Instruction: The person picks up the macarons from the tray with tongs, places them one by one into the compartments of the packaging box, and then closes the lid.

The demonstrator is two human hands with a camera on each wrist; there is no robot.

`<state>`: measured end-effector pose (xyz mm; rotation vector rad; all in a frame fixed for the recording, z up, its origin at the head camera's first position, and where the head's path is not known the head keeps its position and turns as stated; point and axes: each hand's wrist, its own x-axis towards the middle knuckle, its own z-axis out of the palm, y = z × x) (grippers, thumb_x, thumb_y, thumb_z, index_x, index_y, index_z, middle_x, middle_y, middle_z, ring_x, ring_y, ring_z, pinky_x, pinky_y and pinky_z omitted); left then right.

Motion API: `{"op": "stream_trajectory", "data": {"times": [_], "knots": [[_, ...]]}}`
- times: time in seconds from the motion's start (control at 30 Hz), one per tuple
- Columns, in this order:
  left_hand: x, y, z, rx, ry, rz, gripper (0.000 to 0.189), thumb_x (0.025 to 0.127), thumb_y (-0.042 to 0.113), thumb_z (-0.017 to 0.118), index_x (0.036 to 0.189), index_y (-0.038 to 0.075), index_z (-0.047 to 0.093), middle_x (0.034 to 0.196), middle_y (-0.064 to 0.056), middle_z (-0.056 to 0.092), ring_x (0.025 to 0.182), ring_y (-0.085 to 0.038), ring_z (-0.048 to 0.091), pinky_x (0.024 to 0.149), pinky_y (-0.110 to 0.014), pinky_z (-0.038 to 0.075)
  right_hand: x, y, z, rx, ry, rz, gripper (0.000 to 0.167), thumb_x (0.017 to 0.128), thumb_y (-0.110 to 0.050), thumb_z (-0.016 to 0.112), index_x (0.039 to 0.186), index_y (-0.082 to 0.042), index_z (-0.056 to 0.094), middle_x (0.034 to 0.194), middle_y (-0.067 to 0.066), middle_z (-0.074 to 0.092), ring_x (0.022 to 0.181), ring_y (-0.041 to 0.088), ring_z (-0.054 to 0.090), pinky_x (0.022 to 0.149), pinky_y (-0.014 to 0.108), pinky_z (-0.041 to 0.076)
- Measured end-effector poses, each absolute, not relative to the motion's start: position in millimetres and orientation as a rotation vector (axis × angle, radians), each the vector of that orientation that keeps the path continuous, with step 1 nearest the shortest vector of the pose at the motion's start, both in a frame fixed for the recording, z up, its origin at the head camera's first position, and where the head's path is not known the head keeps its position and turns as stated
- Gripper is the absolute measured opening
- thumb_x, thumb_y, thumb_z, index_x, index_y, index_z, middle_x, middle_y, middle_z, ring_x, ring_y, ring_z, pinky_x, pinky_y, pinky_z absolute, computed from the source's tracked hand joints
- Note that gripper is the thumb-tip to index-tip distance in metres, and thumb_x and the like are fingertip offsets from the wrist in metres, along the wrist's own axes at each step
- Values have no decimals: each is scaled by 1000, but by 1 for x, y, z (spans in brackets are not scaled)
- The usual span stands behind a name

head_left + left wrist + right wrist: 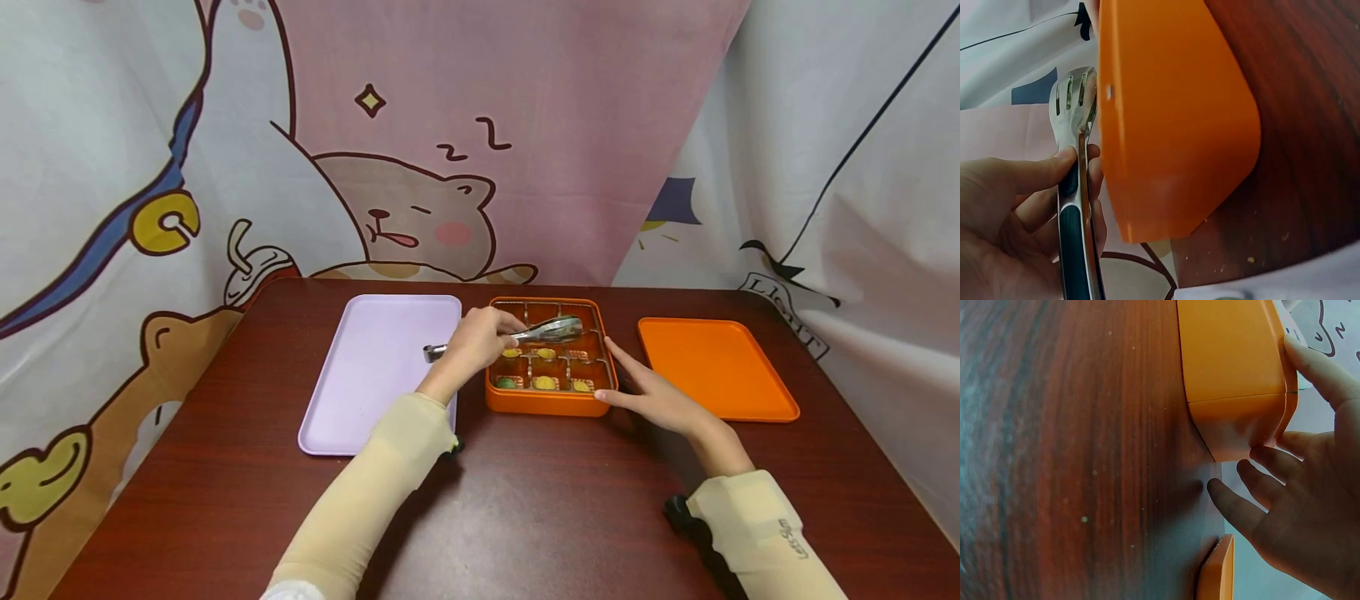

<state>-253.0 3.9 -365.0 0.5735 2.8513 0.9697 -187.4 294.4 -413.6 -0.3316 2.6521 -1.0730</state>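
An orange box [550,405] with a grid of compartments stands at the middle of the table. Small yellow and green pieces lie in several of its front compartments. My left hand [474,340] grips metal tongs [557,330] above the box, their slotted head pointing right over the compartments. In the left wrist view, the thumb presses the dark grip of the tongs [1072,181], and the two arms lie close together. My right hand [660,398] rests its thumb and fingertips against the box's right side, fingers fairly straight, as the right wrist view also shows.
A lilac tray [352,375] lies left of the box, partly under the left forearm. To the right lies a flat orange tray [720,367]. A printed cloth [570,150] hangs behind the dark wooden table [525,517].
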Motion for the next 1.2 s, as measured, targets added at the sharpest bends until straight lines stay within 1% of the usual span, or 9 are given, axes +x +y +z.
{"op": "stream_trajectory", "data": {"times": [0.23, 0.47, 0.6, 0.83, 1.0, 1.1, 1.2], "knots": [[-254, 12, -368, 561, 2868, 919, 26, 92, 17, 72, 117, 22, 76, 109, 1, 78, 103, -17, 71, 81, -31, 52, -187, 294, -414, -331, 2648, -1076, 92, 96, -44, 62, 162, -23, 0, 169, 14, 3, 151, 50, 8, 110, 77, 12], [-254, 16, -371, 542, 2890, 869, 27, 92, 20, 71, 119, 24, 75, 110, 3, 77, 99, -16, 71, 70, -26, 47, -188, 295, -414, -332, 2646, -1080, 92, 96, -45, 61, 162, -24, 0, 169, 14, 2, 151, 50, 8, 110, 77, 12], [-255, 17, -372, 552, 2906, 826, 28, 92, 22, 71, 120, 25, 74, 110, 4, 77, 97, -17, 72, 68, -26, 46, -188, 295, -414, -333, 2647, -1078, 92, 96, -44, 61, 162, -24, 0, 169, 14, 2, 151, 50, 8, 110, 77, 12], [-255, 18, -372, 570, 2901, 816, 29, 93, 22, 70, 122, 24, 73, 114, 2, 76, 101, -19, 71, 74, -30, 50, -188, 295, -414, -328, 2640, -1079, 91, 97, -42, 61, 162, -26, -1, 169, 14, 2, 151, 50, 8, 110, 77, 12], [-254, 17, -371, 577, 2885, 815, 31, 94, 23, 70, 124, 24, 72, 120, 2, 74, 104, -21, 70, 71, -27, 47, -188, 295, -413, -321, 2637, -1075, 92, 96, -43, 62, 162, -26, -1, 169, 14, 2, 151, 50, 8, 110, 78, 12], [-254, 16, -372, 580, 2871, 830, 32, 93, 23, 71, 125, 24, 71, 122, 2, 73, 103, -22, 70, 70, -28, 46, -188, 295, -413, -325, 2640, -1069, 91, 97, -43, 61, 162, -26, 0, 169, 14, 2, 151, 50, 8, 109, 78, 12], [-253, 14, -371, 605, 2852, 864, 34, 92, 23, 72, 126, 23, 71, 122, 2, 73, 106, -21, 69, 78, -31, 51, -188, 295, -413, -329, 2637, -1072, 92, 96, -43, 62, 162, -26, -1, 169, 14, 2, 151, 50, 8, 110, 77, 12]]}}
